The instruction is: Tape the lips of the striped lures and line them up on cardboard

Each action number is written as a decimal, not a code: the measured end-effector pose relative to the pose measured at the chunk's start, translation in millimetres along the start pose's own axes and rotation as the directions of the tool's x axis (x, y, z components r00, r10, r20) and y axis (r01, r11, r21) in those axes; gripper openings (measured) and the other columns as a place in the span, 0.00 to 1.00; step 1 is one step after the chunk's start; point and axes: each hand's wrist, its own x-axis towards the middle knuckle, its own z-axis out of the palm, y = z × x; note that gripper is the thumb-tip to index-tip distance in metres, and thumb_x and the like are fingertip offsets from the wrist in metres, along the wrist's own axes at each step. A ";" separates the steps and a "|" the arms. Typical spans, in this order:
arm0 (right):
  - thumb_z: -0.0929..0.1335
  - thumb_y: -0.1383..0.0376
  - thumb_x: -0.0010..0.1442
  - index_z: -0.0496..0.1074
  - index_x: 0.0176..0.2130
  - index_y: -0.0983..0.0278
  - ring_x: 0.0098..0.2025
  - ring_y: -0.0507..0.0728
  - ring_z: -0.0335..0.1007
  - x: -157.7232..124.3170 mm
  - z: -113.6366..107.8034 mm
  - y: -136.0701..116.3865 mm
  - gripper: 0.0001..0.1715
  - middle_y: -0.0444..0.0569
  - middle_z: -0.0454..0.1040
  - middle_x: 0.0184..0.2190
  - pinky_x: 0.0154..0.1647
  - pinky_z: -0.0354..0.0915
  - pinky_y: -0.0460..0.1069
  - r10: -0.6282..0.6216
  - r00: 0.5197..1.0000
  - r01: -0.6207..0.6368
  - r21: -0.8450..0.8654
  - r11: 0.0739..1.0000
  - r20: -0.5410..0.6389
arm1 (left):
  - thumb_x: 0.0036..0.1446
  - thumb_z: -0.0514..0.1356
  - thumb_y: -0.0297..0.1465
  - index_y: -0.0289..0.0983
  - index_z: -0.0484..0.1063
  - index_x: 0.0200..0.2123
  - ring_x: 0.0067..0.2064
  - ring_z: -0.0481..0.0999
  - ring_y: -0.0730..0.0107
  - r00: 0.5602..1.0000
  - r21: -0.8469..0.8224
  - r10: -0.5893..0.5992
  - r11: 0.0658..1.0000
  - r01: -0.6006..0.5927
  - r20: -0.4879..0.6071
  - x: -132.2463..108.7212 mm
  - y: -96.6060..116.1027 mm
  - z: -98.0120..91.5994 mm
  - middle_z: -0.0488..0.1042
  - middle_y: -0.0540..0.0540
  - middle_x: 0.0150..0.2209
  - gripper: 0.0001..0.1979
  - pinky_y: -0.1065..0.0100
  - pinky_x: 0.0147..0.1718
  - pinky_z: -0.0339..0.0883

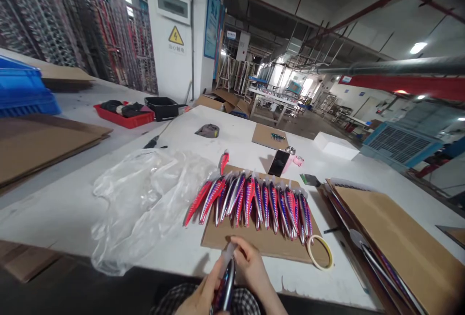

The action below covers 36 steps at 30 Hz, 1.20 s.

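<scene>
My left hand (204, 291) is wrapped round a dark, shiny fishing lure (228, 286) at the table's front edge. At the lure's upper end is a whitish translucent lip (228, 254), and the fingers of my right hand (250, 262) pinch it. Just beyond my hands, many red, purple and silver fishing lures (249, 198) lie in a row on a cardboard sheet (232, 235). One red lure (224, 161) lies apart behind the row. A roll of tape (331, 256) rests on the sheet's right corner.
A crumpled clear plastic bag (145, 203) spreads over the left of the table. A phone (279, 162) leans behind the lures. Stacked cardboard (395, 237) with lures between layers stands at right. Farther off are a red tray (125, 117), a black bin (162, 108) and a white box (336, 145).
</scene>
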 end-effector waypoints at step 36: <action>0.66 0.79 0.49 0.75 0.25 0.62 0.41 0.56 0.70 8.6 -7.4 -18.7 0.14 0.47 0.77 0.38 0.44 0.60 0.49 -0.082 0.988 0.105 -0.182 0.978 0.133 | 0.56 0.54 0.21 0.41 0.65 0.53 0.43 0.72 0.60 0.977 0.242 0.131 0.955 -0.169 0.167 88.1 15.6 -19.5 0.74 0.47 0.37 0.21 0.61 0.44 0.67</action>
